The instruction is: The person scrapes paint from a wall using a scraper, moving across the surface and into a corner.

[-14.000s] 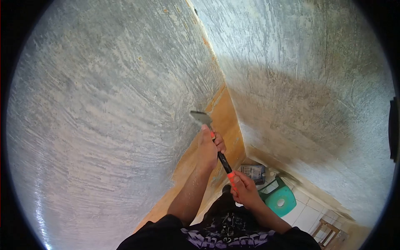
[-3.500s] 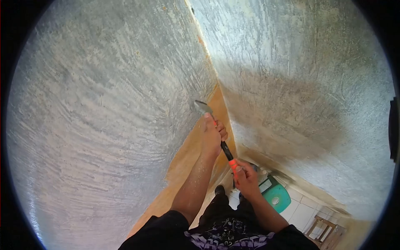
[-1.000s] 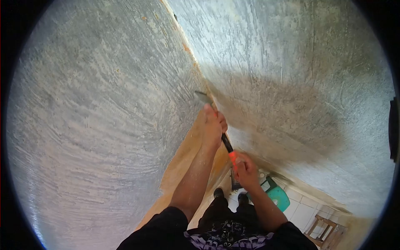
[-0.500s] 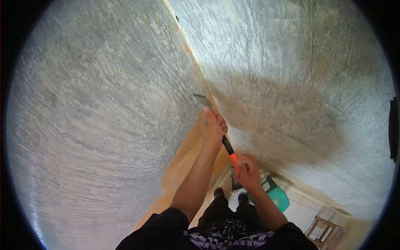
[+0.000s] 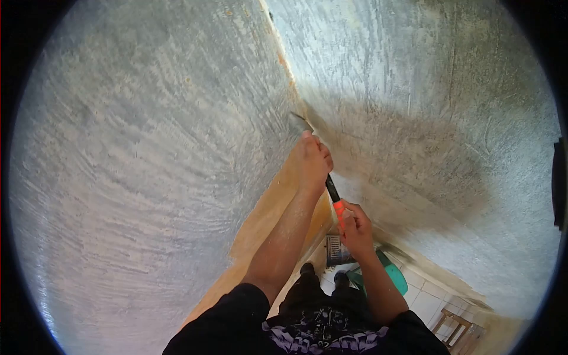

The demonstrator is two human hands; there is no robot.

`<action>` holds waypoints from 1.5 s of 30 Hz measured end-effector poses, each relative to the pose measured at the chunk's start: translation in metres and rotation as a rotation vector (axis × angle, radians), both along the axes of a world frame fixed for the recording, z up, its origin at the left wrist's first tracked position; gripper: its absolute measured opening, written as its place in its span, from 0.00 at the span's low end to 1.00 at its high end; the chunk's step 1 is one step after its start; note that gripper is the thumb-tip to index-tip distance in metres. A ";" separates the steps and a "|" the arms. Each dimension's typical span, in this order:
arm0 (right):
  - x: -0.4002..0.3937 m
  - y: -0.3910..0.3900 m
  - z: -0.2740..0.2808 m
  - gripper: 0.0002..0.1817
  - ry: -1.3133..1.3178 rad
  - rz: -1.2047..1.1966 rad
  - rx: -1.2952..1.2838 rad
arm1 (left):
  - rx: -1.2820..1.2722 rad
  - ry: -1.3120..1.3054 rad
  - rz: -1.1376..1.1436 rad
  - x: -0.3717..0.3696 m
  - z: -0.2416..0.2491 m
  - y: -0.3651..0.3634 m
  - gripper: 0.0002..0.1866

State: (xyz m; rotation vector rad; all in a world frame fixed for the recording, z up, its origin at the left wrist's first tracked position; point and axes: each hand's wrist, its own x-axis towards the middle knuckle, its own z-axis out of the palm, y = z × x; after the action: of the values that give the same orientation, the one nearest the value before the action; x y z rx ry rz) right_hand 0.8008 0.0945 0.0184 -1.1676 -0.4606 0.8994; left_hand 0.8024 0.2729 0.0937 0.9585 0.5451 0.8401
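Note:
A long-handled scraper [image 5: 333,189] with a black and orange handle slants up toward the corner where two walls meet. Its metal blade [image 5: 300,122] is at the left wall [image 5: 148,148], close to the corner; whether it touches cannot be made out. My left hand [image 5: 315,161] is wrapped round the upper part, just below the blade. Lower down, my right hand [image 5: 356,229] grips the orange end of the handle. Below the blade, a tan, smoother patch [image 5: 266,216] borders the rough grey surface.
The right wall [image 5: 414,142] bears a broad shadow. Below are a green plastic object [image 5: 393,275], a dark slotted item [image 5: 336,251], my feet, white floor tiles [image 5: 423,296] and a wooden stool [image 5: 454,328]. A dark object [image 5: 558,183] stands at the right edge.
Both hands and the scraper have moved up in the view, and the blade now sits higher and slightly farther right. The grip of both hands remains on the tool.

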 end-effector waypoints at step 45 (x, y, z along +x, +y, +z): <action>-0.240 -0.128 -0.071 0.17 -0.383 0.926 -0.169 | -0.058 -0.218 0.387 -0.422 -0.096 -0.202 0.26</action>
State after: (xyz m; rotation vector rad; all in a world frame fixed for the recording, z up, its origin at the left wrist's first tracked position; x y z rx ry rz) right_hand 0.5612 -0.0337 -0.0523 -1.2884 -1.3221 1.5242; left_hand 0.3807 0.0713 -0.0021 0.7057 0.5708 1.2522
